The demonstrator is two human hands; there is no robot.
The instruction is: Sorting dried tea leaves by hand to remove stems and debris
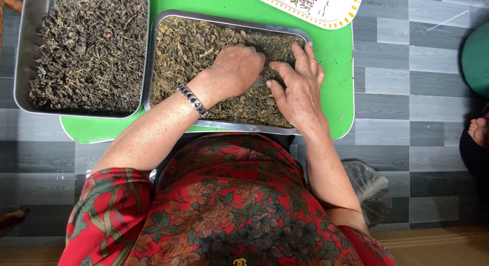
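Note:
A metal tray full of dried greenish-brown leaves lies on a low green table in front of me. My left hand, with a metal bracelet on its wrist, rests knuckles-up on the leaves in the middle of the tray, fingers curled down into them. My right hand lies flat on the leaves at the tray's right side, fingers spread and pointing away from me. The two hands are close, almost touching. Whether either hand grips leaves is hidden under the palms.
A second metal tray of darker dried leaves sits at the left. A white tray with a yellow rim holding a few stems is at the top right. A crumpled plastic bag lies on the grey tiled floor. Another person's foot shows at the right edge.

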